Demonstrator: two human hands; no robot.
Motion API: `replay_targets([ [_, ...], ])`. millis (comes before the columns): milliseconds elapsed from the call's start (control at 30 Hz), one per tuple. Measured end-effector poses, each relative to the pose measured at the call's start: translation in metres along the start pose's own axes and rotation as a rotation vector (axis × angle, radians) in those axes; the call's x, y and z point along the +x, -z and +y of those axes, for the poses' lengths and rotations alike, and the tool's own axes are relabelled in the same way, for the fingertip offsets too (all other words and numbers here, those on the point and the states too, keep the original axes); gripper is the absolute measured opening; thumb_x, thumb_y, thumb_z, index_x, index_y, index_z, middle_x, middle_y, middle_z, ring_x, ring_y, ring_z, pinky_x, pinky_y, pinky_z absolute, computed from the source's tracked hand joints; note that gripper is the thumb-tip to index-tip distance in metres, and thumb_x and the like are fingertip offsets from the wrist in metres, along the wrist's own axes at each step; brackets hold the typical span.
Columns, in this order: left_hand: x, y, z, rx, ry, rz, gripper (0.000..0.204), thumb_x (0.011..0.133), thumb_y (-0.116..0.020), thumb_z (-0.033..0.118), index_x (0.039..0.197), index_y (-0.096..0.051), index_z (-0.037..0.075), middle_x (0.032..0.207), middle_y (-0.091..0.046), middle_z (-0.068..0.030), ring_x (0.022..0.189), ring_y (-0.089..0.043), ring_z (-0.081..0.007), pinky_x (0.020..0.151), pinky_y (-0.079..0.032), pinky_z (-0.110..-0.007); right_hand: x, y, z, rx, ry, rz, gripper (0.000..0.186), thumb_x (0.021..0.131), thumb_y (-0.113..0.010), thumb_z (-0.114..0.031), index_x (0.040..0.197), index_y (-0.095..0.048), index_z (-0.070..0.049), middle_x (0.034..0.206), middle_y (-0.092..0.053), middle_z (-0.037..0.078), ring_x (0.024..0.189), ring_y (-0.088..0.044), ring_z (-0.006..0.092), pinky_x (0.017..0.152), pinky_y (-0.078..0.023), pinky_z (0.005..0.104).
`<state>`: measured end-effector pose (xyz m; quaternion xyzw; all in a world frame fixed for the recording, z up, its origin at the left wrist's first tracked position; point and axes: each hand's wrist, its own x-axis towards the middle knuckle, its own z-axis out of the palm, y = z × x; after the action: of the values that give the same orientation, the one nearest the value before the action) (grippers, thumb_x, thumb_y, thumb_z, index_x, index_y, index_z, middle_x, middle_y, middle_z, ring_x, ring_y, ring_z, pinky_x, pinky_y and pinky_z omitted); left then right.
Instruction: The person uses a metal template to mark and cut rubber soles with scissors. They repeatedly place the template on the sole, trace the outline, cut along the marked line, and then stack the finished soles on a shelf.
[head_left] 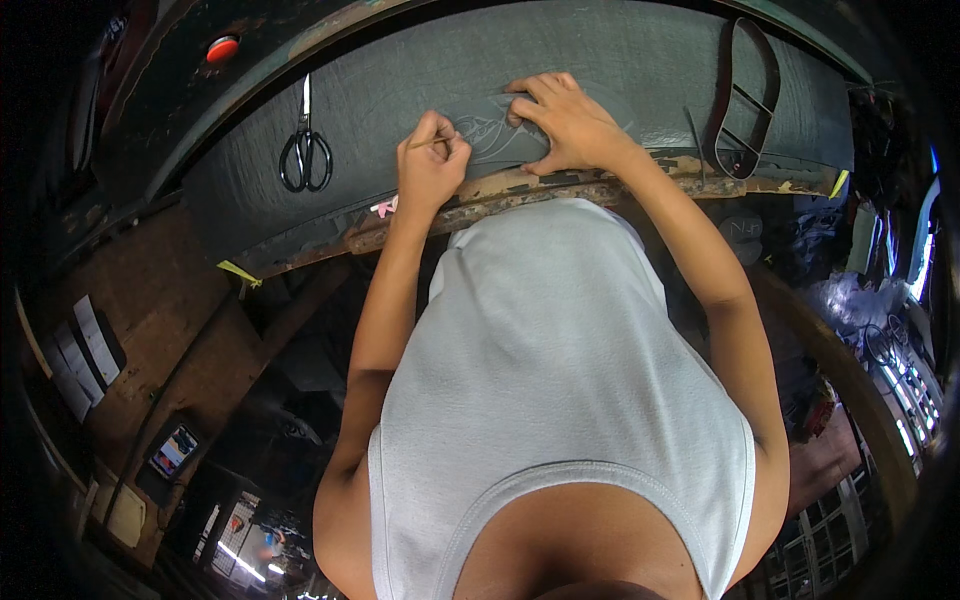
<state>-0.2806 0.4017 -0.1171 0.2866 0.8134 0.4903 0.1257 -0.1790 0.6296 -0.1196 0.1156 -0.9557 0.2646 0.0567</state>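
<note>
My left hand [430,165] is closed round a thin, light-brown pencil-like stick [430,143], with its fist resting on a dark grey sheet of leather-like material [400,80]. My right hand [568,125] lies on the same sheet, fingers spread and slightly bent, thumb apart near the front edge. Between the two hands, pale curved lines [483,135] show on the sheet. Whether they are drawn marks or the outline of a thin pattern piece, I cannot tell. The tip of the stick is hidden by my left fingers.
Black-handled scissors [306,150] lie on the sheet at left. At right stand a sole-shaped metal cutting die [743,100] and a thin rod [695,140]. A worn wooden edge [480,212] runs along the front. Lower left, a phone-like screen [174,451] rests on a brown surface.
</note>
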Motion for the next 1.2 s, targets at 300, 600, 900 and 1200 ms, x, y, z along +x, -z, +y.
replay_targets([
  [300, 0.001, 0.001, -0.003, -0.040, 0.003, -0.004, 0.014, 0.084, -0.065, -0.001, 0.079, -0.053, 0.004, 0.056, -0.040, 0.0040, 0.053, -0.035, -0.0023, 0.048, -0.029, -0.024, -0.001, 0.001, -0.001, 0.001, -0.012, -0.009, 0.057, 0.063, -0.091, -0.036, 0.105, -0.058, -0.015, 0.133, -0.056, 0.010, 0.127, -0.051, 0.0305, 0.109, -0.038, 0.0460],
  [600, 0.004, 0.000, -0.001, 0.005, -0.003, -0.013, 0.014, 0.084, -0.065, -0.001, 0.079, -0.054, 0.004, 0.056, -0.040, 0.0044, 0.052, -0.035, -0.0019, 0.047, -0.027, -0.024, -0.001, -0.001, 0.000, -0.006, -0.012, -0.002, 0.057, 0.063, -0.091, -0.036, 0.105, -0.058, -0.014, 0.134, -0.056, 0.011, 0.128, -0.050, 0.0307, 0.110, -0.037, 0.0455],
  [900, 0.010, -0.003, -0.008, -0.050, 0.077, -0.008, 0.012, 0.082, -0.066, 0.000, 0.081, -0.055, 0.004, 0.053, -0.042, 0.0021, 0.047, -0.036, -0.0045, 0.046, -0.031, -0.027, -0.001, -0.001, 0.000, -0.007, 0.000, 0.028, 0.058, 0.063, -0.091, -0.037, 0.106, -0.058, -0.015, 0.133, -0.056, 0.010, 0.127, -0.051, 0.0303, 0.108, -0.038, 0.0453],
  [1200, 0.012, -0.008, 0.001, 0.009, -0.053, 0.004, 0.013, 0.084, -0.066, -0.002, 0.080, -0.055, 0.004, 0.058, -0.045, 0.0041, 0.052, -0.037, -0.0018, 0.047, -0.029, -0.024, -0.001, 0.001, -0.001, 0.004, -0.015, 0.008, 0.058, 0.064, -0.091, -0.037, 0.106, -0.059, -0.015, 0.133, -0.056, 0.009, 0.127, -0.051, 0.0290, 0.110, -0.038, 0.0448],
])
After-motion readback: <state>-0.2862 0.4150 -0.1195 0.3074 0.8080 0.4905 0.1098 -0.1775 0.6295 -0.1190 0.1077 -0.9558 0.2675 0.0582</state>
